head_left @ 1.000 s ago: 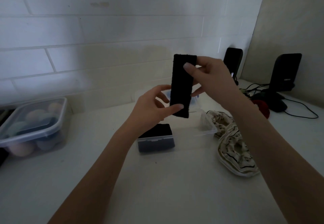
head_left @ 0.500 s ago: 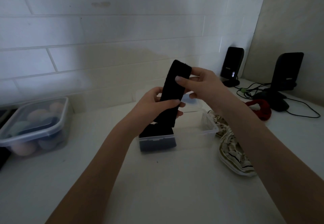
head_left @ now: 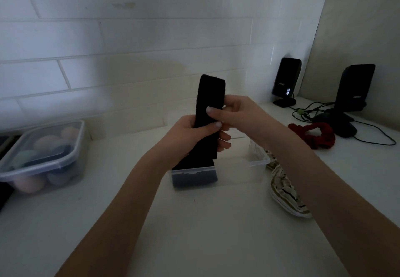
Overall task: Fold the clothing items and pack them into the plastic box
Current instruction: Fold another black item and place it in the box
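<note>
At the centre of the frame both hands held a folded black cloth (head_left: 211, 112) upright above the clear plastic box (head_left: 255, 163). The left hand (head_left: 190, 140) had its fingers wrapped around the cloth's lower half; the right hand (head_left: 240, 114) pinched the cloth's right edge between thumb and fingers. Another dark folded item (head_left: 194, 176) filled the box's left end. A striped garment (head_left: 283, 192) lay on the tabletop (head_left: 205, 233) just right of the box.
</note>
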Demonstrator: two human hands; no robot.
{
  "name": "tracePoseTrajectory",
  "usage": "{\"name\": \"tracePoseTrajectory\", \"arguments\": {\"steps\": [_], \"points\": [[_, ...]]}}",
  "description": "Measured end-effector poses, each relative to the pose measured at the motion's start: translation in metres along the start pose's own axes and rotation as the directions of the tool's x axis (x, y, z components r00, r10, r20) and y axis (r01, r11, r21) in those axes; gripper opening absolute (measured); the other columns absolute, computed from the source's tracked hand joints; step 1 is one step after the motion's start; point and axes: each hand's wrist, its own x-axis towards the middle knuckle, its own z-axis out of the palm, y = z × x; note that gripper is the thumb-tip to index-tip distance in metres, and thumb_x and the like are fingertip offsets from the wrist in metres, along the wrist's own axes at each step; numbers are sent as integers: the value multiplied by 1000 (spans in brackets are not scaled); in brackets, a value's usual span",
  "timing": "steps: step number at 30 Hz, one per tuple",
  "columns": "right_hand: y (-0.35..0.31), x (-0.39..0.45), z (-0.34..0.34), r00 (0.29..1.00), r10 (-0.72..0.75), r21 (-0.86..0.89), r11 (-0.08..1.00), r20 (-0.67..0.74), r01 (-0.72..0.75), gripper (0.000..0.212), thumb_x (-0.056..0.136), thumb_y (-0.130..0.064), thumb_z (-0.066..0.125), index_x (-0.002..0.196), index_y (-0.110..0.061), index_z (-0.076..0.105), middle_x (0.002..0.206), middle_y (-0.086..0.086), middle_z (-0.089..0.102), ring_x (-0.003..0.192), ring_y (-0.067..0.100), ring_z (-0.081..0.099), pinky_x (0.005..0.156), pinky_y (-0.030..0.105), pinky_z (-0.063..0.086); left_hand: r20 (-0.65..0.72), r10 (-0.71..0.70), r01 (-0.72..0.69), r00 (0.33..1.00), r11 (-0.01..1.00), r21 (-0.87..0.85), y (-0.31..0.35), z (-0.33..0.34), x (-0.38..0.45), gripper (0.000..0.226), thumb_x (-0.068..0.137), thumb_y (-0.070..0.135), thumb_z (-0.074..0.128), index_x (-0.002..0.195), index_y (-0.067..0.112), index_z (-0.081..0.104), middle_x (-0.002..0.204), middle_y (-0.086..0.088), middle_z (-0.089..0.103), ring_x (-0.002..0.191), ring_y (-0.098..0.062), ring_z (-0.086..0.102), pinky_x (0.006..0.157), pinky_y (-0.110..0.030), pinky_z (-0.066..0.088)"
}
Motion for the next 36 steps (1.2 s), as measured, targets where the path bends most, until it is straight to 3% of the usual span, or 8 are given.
{"name": "tracePoseTrajectory", "arguments": {"steps": [6, 12, 15, 23, 27, 31, 34, 36], "points": [[6, 1, -1, 1000, 19, 112, 994, 18, -20, 9, 87, -23, 63, 86, -16, 68, 62, -4, 62, 56, 11, 52, 61, 19, 49, 36, -7, 7, 999, 1000, -7, 2, 1, -2, 19, 91, 15, 54, 96, -1, 65, 76, -10, 72, 75, -22, 71, 66, -25, 56], [9, 1, 5, 999, -9, 198, 980, 44, 0, 16, 83, -20, 67, 99, -20, 70, 99, 1, 75, 98, 22, 70, 81, 47, 51, 84, -24, 16, 996, 996, 90, -2, 8, -2, 18, 91, 14, 55, 95, 0, 65, 83, -13, 73, 80, -26, 72, 72, -29, 59], [8, -1, 8, 1000, 6, 210, 978, 6, -7, 14, 88, -26, 62, 93, -18, 72, 94, 2, 76, 86, 23, 70, 53, 29, 49, 92, -26, 17, 995, 996, 91, -2, 9, -1, 16, 91, 13, 54, 93, 2, 64, 83, -12, 73, 79, -24, 72, 70, -28, 58], [6, 1, 7, 999, 52, 292, 955, -16, -45, 37, 96, -35, 45, 109, -7, 66, 107, 8, 73, 96, 19, 70, 73, 27, 54, -108, 40, -19, 993, 982, 189, -5, 1, 6, 15, 83, 14, 66, 98, 11, 68, 86, -6, 76, 82, -13, 72, 72, -21, 56], [2, 1, 6, 995, -99, 131, 986, -32, 102, 26, 95, -21, 52, 113, -11, 66, 115, 6, 70, 110, 14, 64, 99, 28, 48, -447, 332, -151, 831, 907, 392, -10, -12, 14, 20, 76, 12, 73, 88, 23, 61, 87, 9, 68, 78, 4, 65, 70, -11, 49], [-2, -1, 19, 946, -319, -143, 940, -52, 309, 26, 84, -9, 66, 110, -9, 69, 104, 5, 72, 98, 12, 67, 93, 26, 51, -610, 535, -62, 585, 779, 624, -15, -22, 13, 26, 79, 32, 69, 85, 18, 49, 84, 3, 57, 74, -8, 55, 67, -22, 45], [-2, -1, 32, 939, -341, -224, 920, -46, 322, 26, 80, -9, 71, 106, -6, 71, 97, 10, 74, 92, 17, 69, 89, 26, 52, -632, 318, -107, 707, 931, 349, -7, -25, 13, 27, 89, 36, 58, 70, 17, 55, 64, 1, 60, 51, -5, 61, 53, -27, 50], [-4, -1, 36, 941, -323, -193, 934, -97, 301, 24, 80, -10, 71, 103, -3, 71, 93, 8, 73, 86, 16, 67, 83, 18, 51, -550, 154, -18, 821, 970, 244, -3, -18, 14, 28, 95, 32, 48, 75, 17, 61, 69, -4, 63, 61, -18, 65, 46, -21, 47]]}}
